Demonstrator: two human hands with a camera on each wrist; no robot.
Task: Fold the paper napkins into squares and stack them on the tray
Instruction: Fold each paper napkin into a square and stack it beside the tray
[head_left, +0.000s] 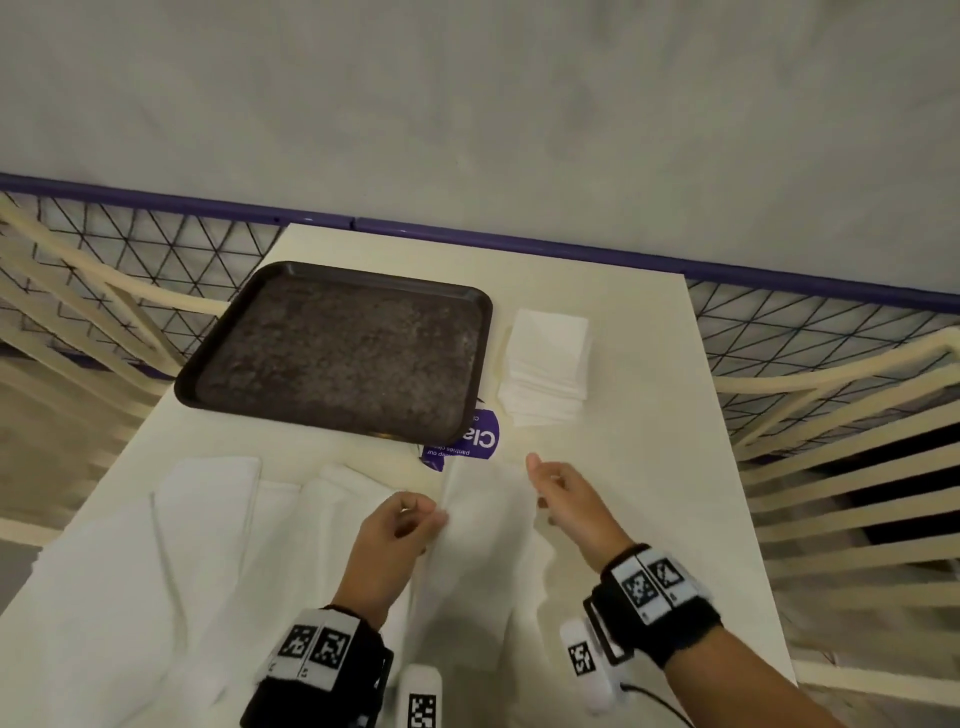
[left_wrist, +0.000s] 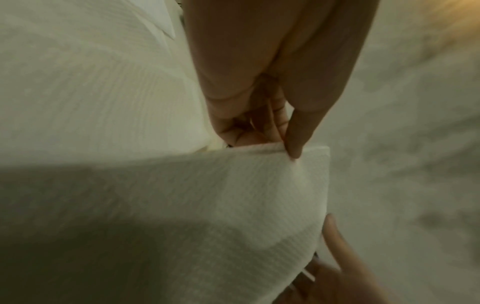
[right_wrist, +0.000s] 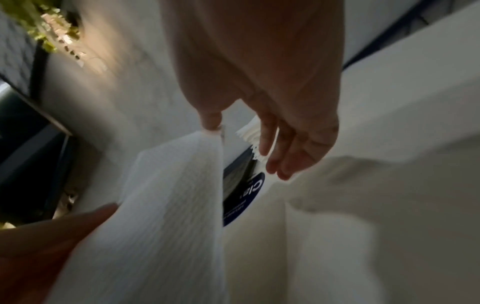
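Far left of the table (head_left: 649, 467), near edge: unfolded white napkins (head_left: 208, 519) lie flat and overlapping. Behind them sits a dark tray (head_left: 218, 358) with a speckled bed, nothing stacked on it.

Centre, near edge: left hand (head_left: 395, 540) holds the left edge of one napkin (head_left: 483, 545), which is lifted off the table. Left wrist view shows the thumb and a fingertip pinching the napkin's (left_wrist: 233, 205) top edge close to a corner; the other fingers (left_wrist: 228, 123) are curled into the palm.

A purple printed wrapper (head_left: 467, 441) pokes out from under the tray's near right corner, just beyond the held napkin.

Right of centre: right hand (head_left: 566, 499) takes the same napkin's right edge. Right wrist view shows two digits pinching its upper corner (right_wrist: 207, 131), the remaining fingers (right_wrist: 280, 152) loose and slightly spread, holding nothing.

Right of the tray, apart from it: a stack of small white folded squares (head_left: 545, 364) on the table.
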